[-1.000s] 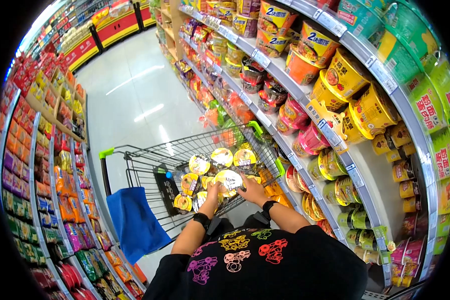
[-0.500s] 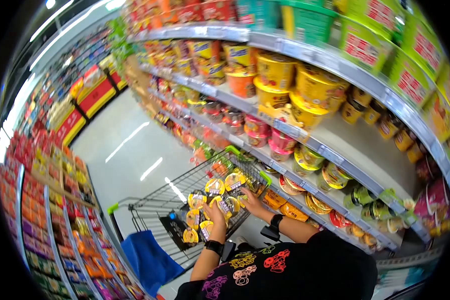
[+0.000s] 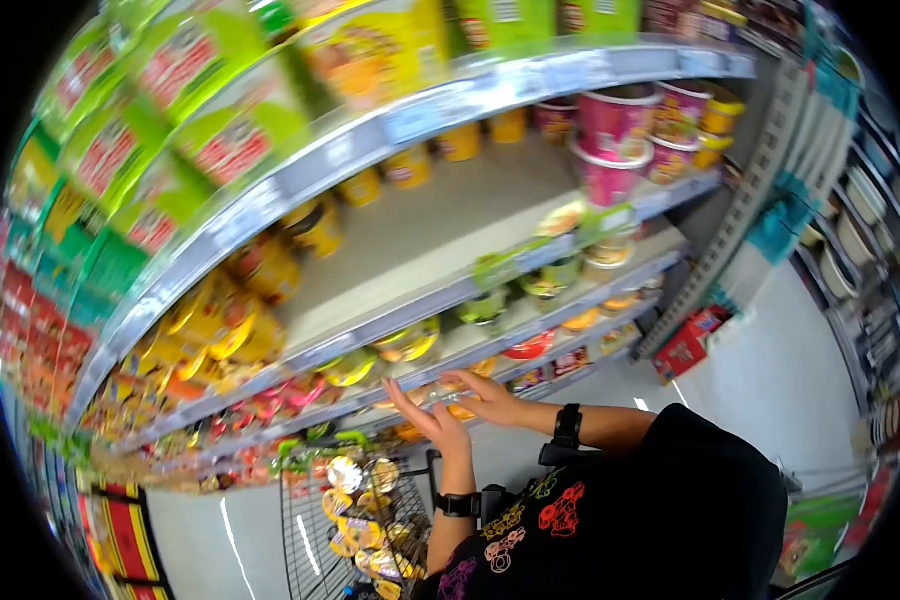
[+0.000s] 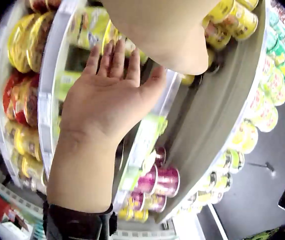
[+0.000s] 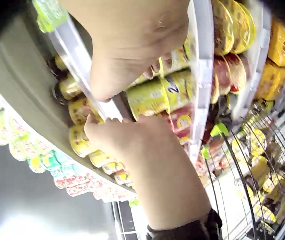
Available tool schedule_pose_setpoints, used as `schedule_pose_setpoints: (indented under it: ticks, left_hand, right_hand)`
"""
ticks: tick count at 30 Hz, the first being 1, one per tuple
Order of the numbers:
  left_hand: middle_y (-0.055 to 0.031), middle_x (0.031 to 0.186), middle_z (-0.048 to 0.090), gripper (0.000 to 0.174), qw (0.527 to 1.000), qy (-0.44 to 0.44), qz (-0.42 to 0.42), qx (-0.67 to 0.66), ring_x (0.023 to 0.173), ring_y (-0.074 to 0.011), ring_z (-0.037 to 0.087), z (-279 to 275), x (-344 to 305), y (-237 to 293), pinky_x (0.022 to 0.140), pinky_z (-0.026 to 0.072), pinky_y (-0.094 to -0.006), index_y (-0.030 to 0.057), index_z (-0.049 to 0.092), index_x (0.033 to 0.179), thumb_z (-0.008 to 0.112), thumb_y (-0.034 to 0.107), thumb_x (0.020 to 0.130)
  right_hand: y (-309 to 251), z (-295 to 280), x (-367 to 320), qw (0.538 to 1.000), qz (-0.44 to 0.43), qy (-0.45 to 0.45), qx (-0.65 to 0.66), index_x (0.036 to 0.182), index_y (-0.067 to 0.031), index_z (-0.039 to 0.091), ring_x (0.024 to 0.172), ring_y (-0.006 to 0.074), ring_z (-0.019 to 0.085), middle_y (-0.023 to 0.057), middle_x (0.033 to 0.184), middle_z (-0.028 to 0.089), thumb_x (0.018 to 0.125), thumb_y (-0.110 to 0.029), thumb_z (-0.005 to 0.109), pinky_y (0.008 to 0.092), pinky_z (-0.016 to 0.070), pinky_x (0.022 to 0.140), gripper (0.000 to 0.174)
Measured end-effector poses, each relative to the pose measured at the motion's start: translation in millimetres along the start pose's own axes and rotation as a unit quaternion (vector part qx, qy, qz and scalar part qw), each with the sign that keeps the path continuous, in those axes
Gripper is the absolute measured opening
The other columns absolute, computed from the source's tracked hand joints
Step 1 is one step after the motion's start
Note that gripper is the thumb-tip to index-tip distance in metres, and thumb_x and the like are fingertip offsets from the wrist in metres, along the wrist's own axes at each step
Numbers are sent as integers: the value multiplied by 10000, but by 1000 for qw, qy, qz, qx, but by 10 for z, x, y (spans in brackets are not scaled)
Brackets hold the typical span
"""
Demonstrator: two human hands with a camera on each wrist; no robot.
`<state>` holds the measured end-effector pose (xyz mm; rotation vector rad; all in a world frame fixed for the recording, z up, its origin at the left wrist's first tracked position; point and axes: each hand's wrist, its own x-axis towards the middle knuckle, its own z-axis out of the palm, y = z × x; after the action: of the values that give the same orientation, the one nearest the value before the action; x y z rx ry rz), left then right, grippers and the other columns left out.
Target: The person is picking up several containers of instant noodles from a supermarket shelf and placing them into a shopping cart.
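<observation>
In a supermarket aisle [image 3: 185, 530], at stocked shelves [image 3: 430, 210]: apparently reaching.

Near yellow-green bowls [image 3: 410, 342] on a lower tier, with left hand [image 3: 440, 430] and right hand [image 3: 495, 404] in spread, empty grips; for any grasp, needing closer approach and curled fingers; aside, with round containers [image 3: 360, 532] in the cart [image 3: 350, 437].

Shelving: the shelving unit [image 3: 400, 235] stands before the person, running to both sides.
Top visible shelf: noodle packs [image 3: 175, 60] stacked in rows at its left part.
Shelf below: large noodle tubs [image 3: 215, 325] at left; small cups [image 3: 408, 165] along the back; stacked buckets [image 3: 615, 130] at the right end.
Lower shelves: noodle bowls [image 3: 410, 340] in rows; blur leaves their exact tier uncertain.
Hands: left hand [image 3: 435, 425] and right hand [image 3: 492, 402], before the lower shelves.
Cart: shopping cart [image 3: 352, 437] left of the hands, noodle cups [image 3: 365, 532] inside.
Right: box [image 3: 680, 355] on the floor [image 3: 750, 375], just beside the shelving end.
</observation>
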<state>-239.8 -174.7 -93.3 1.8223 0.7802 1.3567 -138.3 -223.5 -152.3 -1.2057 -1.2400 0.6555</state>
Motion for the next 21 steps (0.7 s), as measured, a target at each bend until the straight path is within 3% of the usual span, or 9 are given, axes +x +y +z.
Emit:
schedule_pose_setpoints:
  ticks: [2,9,13,17,20,21]
  left_hand:
    - [-194,1457,158,600,994,-55,72,-68,1354,-336,143,471,-39,169,1081,126,-455,4,231,1371,408,143,814]
    - [-172,1455,158,647,937,-207,124,-254,1360,-295,141,1526,-117,1005,1082,131,-455,-9,198,1378,422,154,793]
    - [-220,1447,147,688,918,-254,149,-265,1345,-336,163,1886,-24,1253,1079,159,-426,-58,183,1360,486,244,822]
    - [-229,1441,165,743,906,-268,198,-261,1346,-353,147,2187,239,1418,1080,142,-432,-58,143,1376,500,276,817]
    - [-184,1454,164,740,912,-270,193,-241,1354,-301,157,2364,505,1477,1083,135,-443,-32,140,1389,477,327,836]
    - [-191,1448,182,702,911,-276,205,-226,1350,-308,169,2383,614,1521,1084,135,-432,-32,148,1387,471,253,833]
  right_hand:
    - [-375,-513,-155,999,7,46,-28,1306,-37,367,1142,221,478,129,1230,492,841,-63,516,326,406,904,489]
    - [-911,-1816,-832,952,-17,277,-130,1254,-45,424,1017,199,558,130,1086,576,825,-40,522,315,440,847,440]
    - [-1048,-2208,-1084,913,-5,384,-141,1186,-28,478,956,191,581,117,1035,595,814,-36,531,308,444,840,376]
    - [-1056,-2494,-1091,878,-17,436,-199,1172,-18,484,1000,209,558,132,1069,581,792,-26,538,316,430,867,384]
    - [-1193,-2710,-885,848,-46,456,-267,1175,-13,482,1016,221,543,150,1088,564,767,-19,540,328,419,883,411]
    - [-1230,-2796,-798,840,-58,452,-293,1194,-17,472,1030,234,527,161,1125,538,753,-19,536,330,408,894,446]
